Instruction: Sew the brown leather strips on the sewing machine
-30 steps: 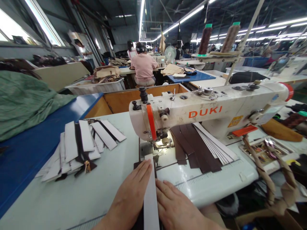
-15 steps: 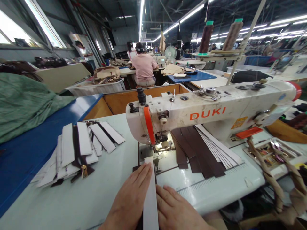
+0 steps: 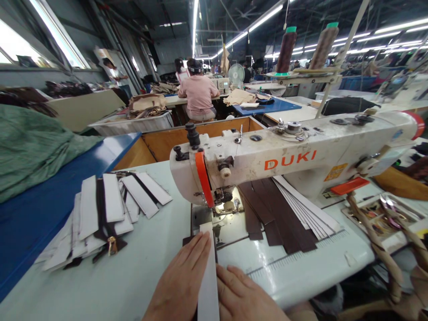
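Observation:
A long white strip lies over dark material in front of the needle area of the sewing machine. Across its left side my left hand rests flat, fingers stretched toward the presser foot. My right hand lies along the strip's right edge with its fingers extended on the table. Beneath the machine arm, dark brown strips and a fan of white strips are laid out. To the left sits a pile of white pieces with dark zippers, one showing a gold zipper pull.
A tray of small tools stands at the right, beside cloth-wrapped bars. Two thread cones rise behind the machine. Green cloth covers part of a blue surface at left. A person in pink sits ahead.
The view has shifted slightly, so the machine and the zipper pile appear a little further left. Both hands stay flat by the white strip, with little visible movement.

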A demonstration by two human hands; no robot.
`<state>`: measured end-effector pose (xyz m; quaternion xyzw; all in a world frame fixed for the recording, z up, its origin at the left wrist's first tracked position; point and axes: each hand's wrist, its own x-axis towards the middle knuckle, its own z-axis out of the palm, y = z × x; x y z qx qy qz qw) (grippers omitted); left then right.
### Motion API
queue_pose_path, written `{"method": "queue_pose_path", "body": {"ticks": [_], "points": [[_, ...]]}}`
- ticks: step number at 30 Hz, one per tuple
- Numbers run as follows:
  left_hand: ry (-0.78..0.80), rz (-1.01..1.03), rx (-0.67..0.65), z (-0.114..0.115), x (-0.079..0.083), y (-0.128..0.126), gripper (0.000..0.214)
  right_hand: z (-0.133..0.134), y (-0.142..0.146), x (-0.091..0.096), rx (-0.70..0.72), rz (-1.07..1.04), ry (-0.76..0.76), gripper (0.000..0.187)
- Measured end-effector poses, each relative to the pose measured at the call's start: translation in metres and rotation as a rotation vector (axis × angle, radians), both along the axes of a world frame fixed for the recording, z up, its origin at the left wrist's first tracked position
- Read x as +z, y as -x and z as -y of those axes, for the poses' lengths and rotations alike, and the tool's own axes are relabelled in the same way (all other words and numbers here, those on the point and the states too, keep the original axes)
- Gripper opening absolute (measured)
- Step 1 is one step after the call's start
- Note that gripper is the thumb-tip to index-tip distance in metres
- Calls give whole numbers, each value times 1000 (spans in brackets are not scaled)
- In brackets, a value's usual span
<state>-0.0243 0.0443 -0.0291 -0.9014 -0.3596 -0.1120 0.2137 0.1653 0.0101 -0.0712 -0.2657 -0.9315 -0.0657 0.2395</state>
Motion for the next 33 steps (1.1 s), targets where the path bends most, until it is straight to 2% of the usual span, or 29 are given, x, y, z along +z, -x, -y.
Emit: {"method": "queue_pose_path", "body": {"ticks": [7,13,17,22,26,30,33], "points": [[-5,-2,-13,-1,0,1,49,1,0,0,9,48,74,33],[-76,2,-19,-1,5,-4,44,0,-1,0,-7,32,25,34],[-100,-4,-15,-1,9,-6,43,2,-1,-1,-4,48,46,34],[-64,-20,-2,-1,5,-4,44,2,0,1,-13,55,86,35],[-35,-43,5,0,3,-4,44,-1,-2,13,10,35,92,32],[24,-72,42,0,7,-7,47,-3,-9,36,18,-17,125,27],[67,-89,42,-1,12,-8,49,-3,-14,52,2,-50,206,22]]}}
